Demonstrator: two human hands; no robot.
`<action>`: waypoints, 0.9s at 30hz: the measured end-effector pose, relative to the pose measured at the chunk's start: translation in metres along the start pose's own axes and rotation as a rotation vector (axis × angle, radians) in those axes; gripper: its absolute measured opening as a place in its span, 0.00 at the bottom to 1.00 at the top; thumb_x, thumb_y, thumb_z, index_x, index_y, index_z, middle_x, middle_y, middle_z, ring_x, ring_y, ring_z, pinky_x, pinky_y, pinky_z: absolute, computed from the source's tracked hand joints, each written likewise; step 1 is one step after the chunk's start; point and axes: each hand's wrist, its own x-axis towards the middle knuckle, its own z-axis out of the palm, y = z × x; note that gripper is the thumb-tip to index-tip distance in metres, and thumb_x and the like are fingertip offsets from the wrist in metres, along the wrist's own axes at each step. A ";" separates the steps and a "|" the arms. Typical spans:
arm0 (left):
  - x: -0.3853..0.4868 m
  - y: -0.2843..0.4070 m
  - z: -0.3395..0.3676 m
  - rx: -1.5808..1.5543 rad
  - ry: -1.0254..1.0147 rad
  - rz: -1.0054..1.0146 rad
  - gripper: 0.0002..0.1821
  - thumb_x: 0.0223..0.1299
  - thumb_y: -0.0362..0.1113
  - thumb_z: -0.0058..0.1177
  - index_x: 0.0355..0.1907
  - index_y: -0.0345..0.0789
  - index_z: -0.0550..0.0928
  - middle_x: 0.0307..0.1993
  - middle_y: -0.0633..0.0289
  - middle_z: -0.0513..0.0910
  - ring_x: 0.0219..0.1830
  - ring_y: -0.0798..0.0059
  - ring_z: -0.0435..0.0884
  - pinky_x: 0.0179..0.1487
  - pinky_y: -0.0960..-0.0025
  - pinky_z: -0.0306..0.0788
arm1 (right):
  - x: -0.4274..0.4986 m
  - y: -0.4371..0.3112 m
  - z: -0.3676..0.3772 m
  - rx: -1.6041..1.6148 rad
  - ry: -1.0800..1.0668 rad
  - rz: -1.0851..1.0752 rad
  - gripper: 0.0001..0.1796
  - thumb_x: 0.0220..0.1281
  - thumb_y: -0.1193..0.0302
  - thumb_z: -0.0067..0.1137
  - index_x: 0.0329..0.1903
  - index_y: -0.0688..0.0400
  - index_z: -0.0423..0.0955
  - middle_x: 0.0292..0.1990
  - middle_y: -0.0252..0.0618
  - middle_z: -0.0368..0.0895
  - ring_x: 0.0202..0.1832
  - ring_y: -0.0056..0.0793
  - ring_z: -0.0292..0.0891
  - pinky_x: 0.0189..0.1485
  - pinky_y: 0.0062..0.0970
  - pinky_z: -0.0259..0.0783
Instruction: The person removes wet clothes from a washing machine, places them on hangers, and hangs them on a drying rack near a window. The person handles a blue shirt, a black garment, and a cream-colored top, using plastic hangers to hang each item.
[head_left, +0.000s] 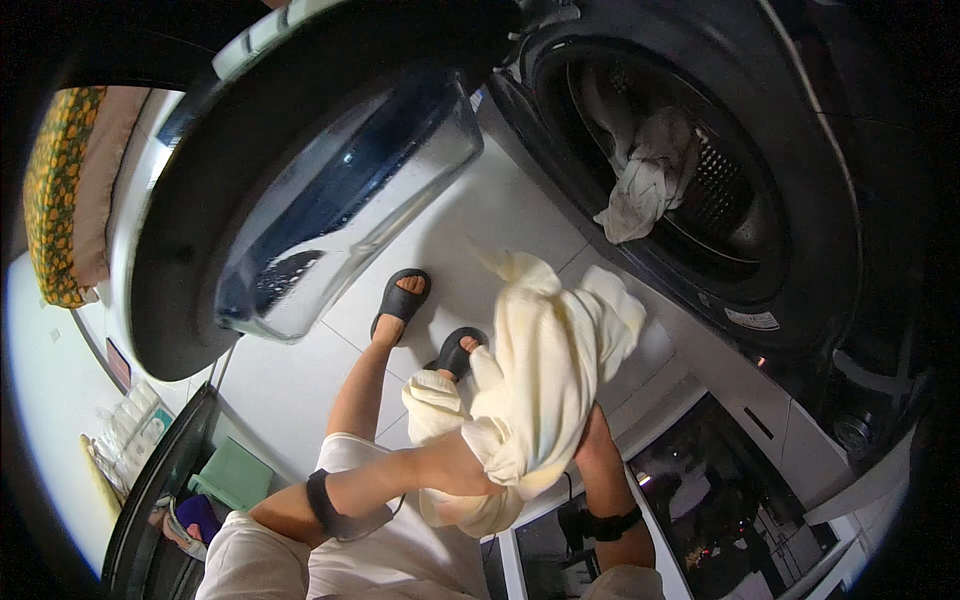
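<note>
A crumpled cream cloth (536, 360) is bunched up in front of the person, above the tiled floor. My left hand (469, 472) and my right hand (592, 435) are at its lower part, the fingers largely hidden by the folds. The arms look crossed or close together, and both wrists wear black bands. Ahead at the right stands a dark front-loading washing machine (810, 225), its round glass door (352, 217) swung out to the left. Greyish white laundry (645, 180) lies in the drum and hangs over the rim of the opening.
A green plastic bin (232, 472) stands at the lower left, near a black-edged unit. Plastic-wrapped rolls (135, 420) and a yellow-patterned cloth (56, 202) are at the far left. Dark glass panels (720, 487) lie at the lower right. The person's feet are in black slippers (403, 300).
</note>
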 end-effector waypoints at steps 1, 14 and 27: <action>-0.002 0.002 0.000 0.033 0.064 0.045 0.24 0.42 0.37 0.58 0.47 0.36 0.75 0.44 0.50 0.77 0.47 0.53 0.74 0.52 0.60 0.67 | -0.001 -0.001 0.000 0.024 -0.043 -0.035 0.31 0.66 0.54 0.42 0.65 0.61 0.54 0.60 0.44 0.64 0.57 0.35 0.66 0.59 0.35 0.66; -0.024 0.061 -0.013 0.096 0.136 0.147 0.25 0.47 0.43 0.58 0.50 0.36 0.74 0.51 0.53 0.73 0.56 0.51 0.67 0.61 0.58 0.59 | -0.104 -0.035 0.059 0.097 0.082 -0.461 0.26 0.54 0.80 0.43 0.59 0.66 0.60 0.56 0.41 0.67 0.57 0.35 0.66 0.59 0.32 0.64; -0.032 0.137 -0.043 0.176 -0.013 0.213 0.22 0.54 0.41 0.53 0.52 0.37 0.72 0.50 0.50 0.73 0.53 0.53 0.70 0.58 0.60 0.63 | -0.213 -0.044 0.114 0.137 0.151 -0.805 0.28 0.53 0.79 0.43 0.60 0.64 0.60 0.58 0.38 0.65 0.59 0.32 0.64 0.60 0.31 0.62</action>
